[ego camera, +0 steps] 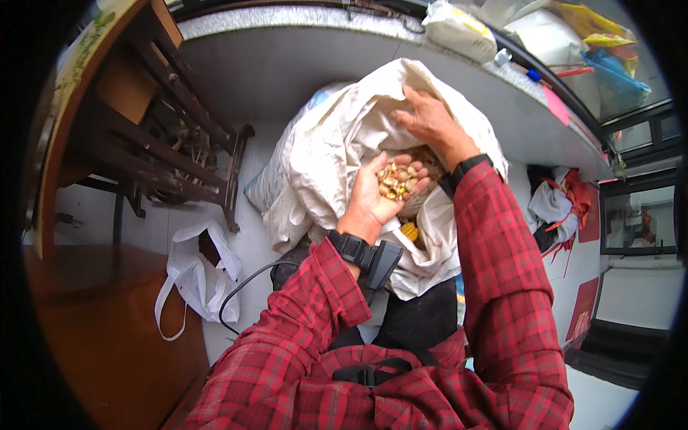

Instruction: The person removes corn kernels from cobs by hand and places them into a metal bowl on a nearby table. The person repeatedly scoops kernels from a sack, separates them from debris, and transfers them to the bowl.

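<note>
A large white woven sack (333,156) stands open before me, its rim rolled outward. Over its mouth my left hand (379,188) is palm up, fingers slightly curled, cupping a heap of small pale-yellow and brown pieces (398,181) that look like nuts or kernels. My right hand (430,121) reaches over the sack's far right side, fingers apart, close to the inner cloth; nothing shows in it. A yellow corn cob (409,231) lies in the sack below my left hand. More brownish contents are partly hidden behind the hands.
A white carrier bag (199,274) stands on the floor at left, beside a brown wooden cabinet (118,301) and a dark wooden frame (177,134). A stone ledge (301,19) with a white packet (459,32) runs behind the sack. Cloths (556,204) lie at right.
</note>
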A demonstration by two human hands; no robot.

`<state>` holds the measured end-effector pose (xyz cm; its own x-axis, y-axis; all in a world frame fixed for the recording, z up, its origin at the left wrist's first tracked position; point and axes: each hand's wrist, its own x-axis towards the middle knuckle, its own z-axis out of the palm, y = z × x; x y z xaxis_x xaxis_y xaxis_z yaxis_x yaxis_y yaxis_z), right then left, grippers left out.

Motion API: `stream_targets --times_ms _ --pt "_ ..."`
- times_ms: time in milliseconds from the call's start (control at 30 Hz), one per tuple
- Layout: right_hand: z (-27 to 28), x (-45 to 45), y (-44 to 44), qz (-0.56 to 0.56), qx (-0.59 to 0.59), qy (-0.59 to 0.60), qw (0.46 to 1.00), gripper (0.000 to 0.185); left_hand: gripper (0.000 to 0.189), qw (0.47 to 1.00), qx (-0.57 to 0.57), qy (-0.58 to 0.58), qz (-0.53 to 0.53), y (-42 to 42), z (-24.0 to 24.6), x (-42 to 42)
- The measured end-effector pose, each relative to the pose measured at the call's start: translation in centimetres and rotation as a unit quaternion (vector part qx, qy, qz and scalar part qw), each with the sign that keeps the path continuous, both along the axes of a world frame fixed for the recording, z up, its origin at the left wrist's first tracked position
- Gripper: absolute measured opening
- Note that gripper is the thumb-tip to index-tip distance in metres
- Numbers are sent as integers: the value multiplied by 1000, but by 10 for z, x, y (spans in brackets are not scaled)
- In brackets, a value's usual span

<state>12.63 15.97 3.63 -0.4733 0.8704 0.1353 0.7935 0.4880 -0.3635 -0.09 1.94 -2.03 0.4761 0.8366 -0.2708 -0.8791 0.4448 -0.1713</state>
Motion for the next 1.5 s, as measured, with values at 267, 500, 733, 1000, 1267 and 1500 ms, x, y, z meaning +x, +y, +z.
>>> stream_targets --times_ms 267,500,733,1000,1267,1500 --pt "-57 1 19 -77 -227 53 969 50 46 998 -10 63 -11 8 13 -4" --pt "10 8 -34 -128 -206 181 953 35 55 997 10 79 -5 11 11 -5" --pt "55 22 -143 -106 -210 353 906 24 47 996 47 -63 -43 7 11 -7" --pt "39 25 -157 -123 -176 353 911 30 38 1000 -7 1 -11 6 16 -1" --pt "26 27 -157 -82 -97 247 961 52 35 999 -1 31 -20 11 1 6" --pt "22 26 -161 -85 -83 237 964 56 38 996 54 -44 -50 8 1 7"
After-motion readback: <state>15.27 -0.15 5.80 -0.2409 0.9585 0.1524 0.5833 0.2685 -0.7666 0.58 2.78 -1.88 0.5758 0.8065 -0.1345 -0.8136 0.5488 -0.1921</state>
